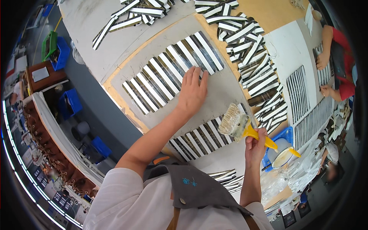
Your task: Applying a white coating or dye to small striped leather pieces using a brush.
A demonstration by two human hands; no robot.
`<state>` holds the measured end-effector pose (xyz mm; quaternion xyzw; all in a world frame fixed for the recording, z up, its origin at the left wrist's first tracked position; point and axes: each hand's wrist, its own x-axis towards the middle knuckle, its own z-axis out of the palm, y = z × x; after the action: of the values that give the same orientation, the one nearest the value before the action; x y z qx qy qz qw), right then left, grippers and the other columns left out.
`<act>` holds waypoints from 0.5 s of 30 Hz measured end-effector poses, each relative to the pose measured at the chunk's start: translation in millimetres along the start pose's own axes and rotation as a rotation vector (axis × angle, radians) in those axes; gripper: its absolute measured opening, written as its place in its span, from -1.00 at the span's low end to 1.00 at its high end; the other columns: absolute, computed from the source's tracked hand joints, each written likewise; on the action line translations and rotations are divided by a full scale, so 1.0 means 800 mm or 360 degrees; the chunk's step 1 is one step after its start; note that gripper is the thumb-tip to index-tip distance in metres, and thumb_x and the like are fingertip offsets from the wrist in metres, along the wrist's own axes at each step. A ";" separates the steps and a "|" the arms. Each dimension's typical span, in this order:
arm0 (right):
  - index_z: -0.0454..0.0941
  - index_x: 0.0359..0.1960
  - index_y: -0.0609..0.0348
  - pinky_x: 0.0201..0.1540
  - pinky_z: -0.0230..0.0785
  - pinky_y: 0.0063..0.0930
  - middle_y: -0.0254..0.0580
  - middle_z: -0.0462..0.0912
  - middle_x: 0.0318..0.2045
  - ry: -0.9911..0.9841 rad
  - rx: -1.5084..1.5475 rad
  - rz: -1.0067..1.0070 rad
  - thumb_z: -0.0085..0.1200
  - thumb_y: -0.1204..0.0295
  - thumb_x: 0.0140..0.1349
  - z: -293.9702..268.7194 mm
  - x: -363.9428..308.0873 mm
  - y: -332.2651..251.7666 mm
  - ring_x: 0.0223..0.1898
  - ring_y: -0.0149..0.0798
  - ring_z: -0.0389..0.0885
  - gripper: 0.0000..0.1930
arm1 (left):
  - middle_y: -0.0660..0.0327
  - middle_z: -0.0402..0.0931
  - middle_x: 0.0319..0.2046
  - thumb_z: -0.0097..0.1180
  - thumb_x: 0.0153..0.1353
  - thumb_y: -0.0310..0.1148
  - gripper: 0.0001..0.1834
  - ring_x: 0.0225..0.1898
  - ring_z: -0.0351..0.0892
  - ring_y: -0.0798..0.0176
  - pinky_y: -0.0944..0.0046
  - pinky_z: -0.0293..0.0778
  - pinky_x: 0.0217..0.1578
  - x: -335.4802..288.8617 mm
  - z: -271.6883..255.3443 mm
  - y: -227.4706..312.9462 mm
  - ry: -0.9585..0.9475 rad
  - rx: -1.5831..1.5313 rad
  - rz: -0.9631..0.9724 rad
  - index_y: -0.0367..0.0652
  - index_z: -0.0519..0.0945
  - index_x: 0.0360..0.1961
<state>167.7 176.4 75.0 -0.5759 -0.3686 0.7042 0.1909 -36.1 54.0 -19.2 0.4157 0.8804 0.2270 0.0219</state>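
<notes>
My left hand (193,92) lies over a slanting row of black-and-white strips (163,73), its fingers stretched out and touching the lower ends of several strips near the row's right part. In my right hand (256,147) is a wide paste brush (234,122) with a yellow handle and pale bristles clotted with whitish paste. The brush is raised, bristles toward the upper left, over the right end of a nearer row of similar strips (199,140). Both rows lie side by side on a grey board (218,92).
Loose strips are heaped along the right (247,38) and at the top (145,11). By my right hand, a tub of paste (279,155) with another yellow handle stands in a blue basket (288,133). Across the table, a person in red handles strips (324,73).
</notes>
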 end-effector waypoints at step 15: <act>0.38 -0.28 0.15 -0.65 -0.06 -0.76 -0.37 0.29 -0.69 -0.0414 -0.0006 -0.0340 -0.12 0.27 0.29 0.049 0.057 -0.063 -0.73 -0.56 0.11 -0.80 | 0.11 0.20 0.10 0.04 0.10 -0.18 -0.45 0.04 0.19 -0.05 -0.10 0.04 0.07 0.017 0.014 0.029 -0.0136 0.0244 -0.0238 -0.07 0.31 0.13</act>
<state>110.7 229.2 84.5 -0.4378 -0.4507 0.7478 0.2145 -25.7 81.5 -17.4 0.3585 0.9221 0.1388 0.0444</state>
